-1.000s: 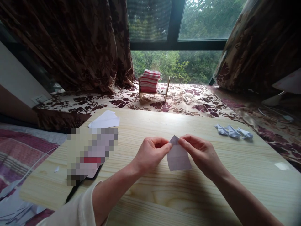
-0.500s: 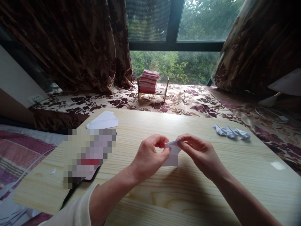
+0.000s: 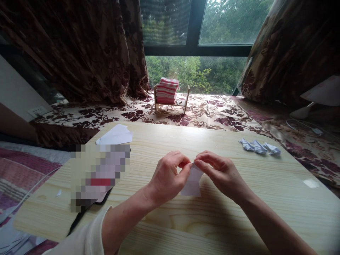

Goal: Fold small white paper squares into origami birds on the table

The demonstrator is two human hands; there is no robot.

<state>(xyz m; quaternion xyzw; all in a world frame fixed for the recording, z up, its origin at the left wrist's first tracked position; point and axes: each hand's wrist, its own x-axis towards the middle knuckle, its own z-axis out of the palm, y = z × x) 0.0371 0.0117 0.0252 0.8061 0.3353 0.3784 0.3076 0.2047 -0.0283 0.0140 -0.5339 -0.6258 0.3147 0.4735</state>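
Observation:
A small creased sheet of white paper [image 3: 191, 182] hangs from my fingertips over the wooden table [image 3: 159, 141]. My left hand [image 3: 170, 171] pinches its upper edge between thumb and forefinger. Close beside it, my right hand [image 3: 221, 173] pinches the same edge, the two sets of fingertips nearly touching. The fingers cover the paper's top fold. Toward the table's right side lie three folded white paper shapes [image 3: 259, 147] in a row.
At the back left lie more white paper pieces [image 3: 115, 134]. A blurred-out flat object [image 3: 106, 173] is at left, near a paper scrap [image 3: 58, 193]. A white patch [image 3: 310, 183] marks the right edge. Beyond, a small rack [image 3: 183, 103] holds folded striped cloths [image 3: 167, 91].
My right hand has shifted left, bringing its fingertips up to my left ones at the paper's top edge. The paper now hangs flatter and shows more of its face.

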